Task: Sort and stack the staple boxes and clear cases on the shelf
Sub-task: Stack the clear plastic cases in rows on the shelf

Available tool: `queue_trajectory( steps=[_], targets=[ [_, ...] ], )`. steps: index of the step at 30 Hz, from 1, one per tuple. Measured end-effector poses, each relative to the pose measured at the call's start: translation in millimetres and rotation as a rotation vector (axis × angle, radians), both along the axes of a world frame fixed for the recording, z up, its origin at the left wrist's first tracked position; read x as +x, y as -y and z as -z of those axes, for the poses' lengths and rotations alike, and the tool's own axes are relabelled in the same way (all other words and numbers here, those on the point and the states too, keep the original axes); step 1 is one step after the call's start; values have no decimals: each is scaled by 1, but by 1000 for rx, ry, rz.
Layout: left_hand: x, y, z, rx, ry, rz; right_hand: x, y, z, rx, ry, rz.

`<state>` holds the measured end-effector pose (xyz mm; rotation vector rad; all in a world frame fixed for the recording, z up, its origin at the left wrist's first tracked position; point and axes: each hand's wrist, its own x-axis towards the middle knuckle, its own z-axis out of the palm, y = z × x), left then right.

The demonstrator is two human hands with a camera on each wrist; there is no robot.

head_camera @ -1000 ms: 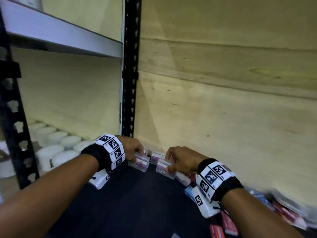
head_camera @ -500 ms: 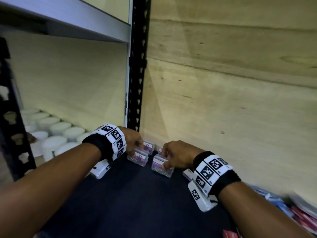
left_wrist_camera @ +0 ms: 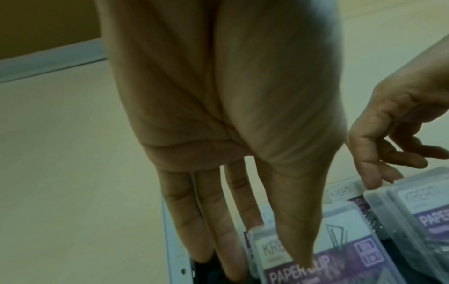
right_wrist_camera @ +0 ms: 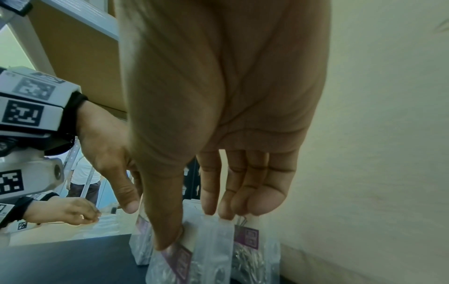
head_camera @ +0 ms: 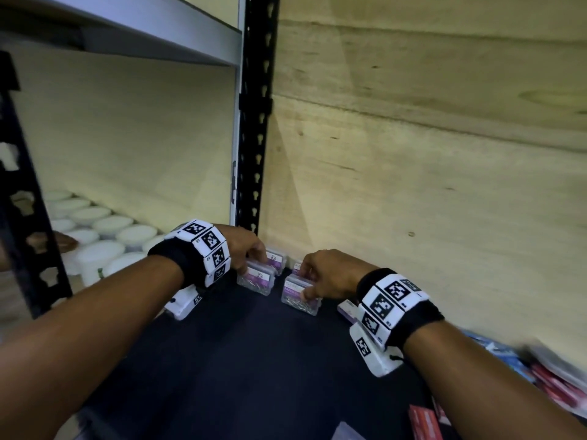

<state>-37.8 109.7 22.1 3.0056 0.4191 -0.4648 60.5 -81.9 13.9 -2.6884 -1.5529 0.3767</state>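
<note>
Your left hand [head_camera: 246, 249] sits on a clear case [head_camera: 256, 278] of paper clips at the back left corner of the dark shelf [head_camera: 241, 360], fingers extended down along its far side and thumb lying across its label; the case rests on the shelf. Your right hand [head_camera: 330, 274] pinches a second case [head_camera: 298, 296] just to the right, thumb on the near face, fingers over the far edge. More cases [head_camera: 275, 260] stand behind these two against the plywood wall [head_camera: 413, 185]. Red and blue boxes [head_camera: 552, 385] lie well apart at the shelf's right end. White tubs [head_camera: 104, 230] fill the bay to the left.
</note>
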Motion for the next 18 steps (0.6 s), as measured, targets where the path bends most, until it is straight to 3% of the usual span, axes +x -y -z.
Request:
queue_trajectory(
  steps=[7, 11, 12, 18],
  targets=[
    [-24, 38, -22, 148, 21, 18, -10, 41, -25, -2, 19, 53],
    [-41, 94, -32, 32, 15, 95, -22, 83, -36, -56, 28, 95],
    [-49, 128, -32, -3, 4, 148, -34, 117, -38, -67, 24, 134],
    [-58, 172, -17, -109, -128, 244, -27, 149, -44, -116, 46, 191]
  ],
)
